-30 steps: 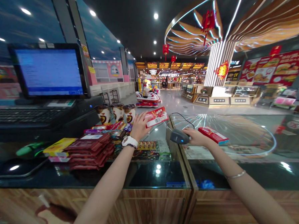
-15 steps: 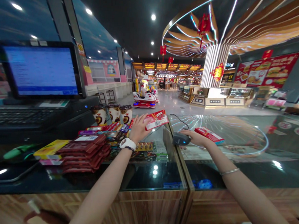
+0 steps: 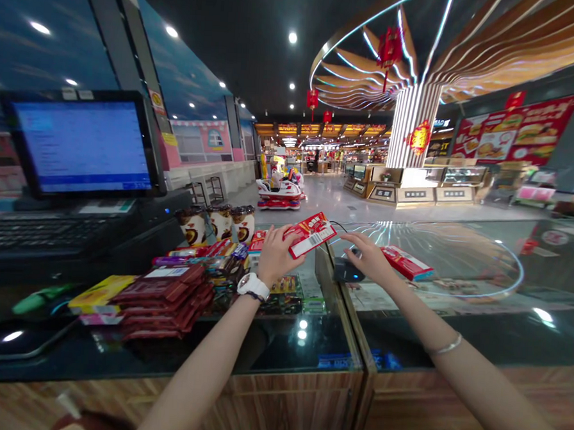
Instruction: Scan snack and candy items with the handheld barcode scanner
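Observation:
My left hand [image 3: 279,256], with a white watch at the wrist, grips the left end of a red box [image 3: 312,234] whose barcode faces up. My right hand [image 3: 367,259] has its fingers apart, just right of that box and above a black scanner [image 3: 346,270] that rests on the glass counter. It holds nothing. A second red box [image 3: 408,263] lies on the glass beyond my right wrist. Dark red packets [image 3: 164,298] are stacked left of my left forearm, beside a yellow box [image 3: 101,293].
A monitor [image 3: 83,143] and a black keyboard [image 3: 36,227] stand at the left. Three patterned cups [image 3: 219,225] and assorted small snack packs [image 3: 222,256] sit behind the stack. A wooden-edged seam [image 3: 357,337] divides the counter. A ride-on toy [image 3: 279,190] stands on the floor beyond.
My left hand has moved right with the red box. My right hand has let go of the scanner and risen toward the box. The view has shifted slightly.

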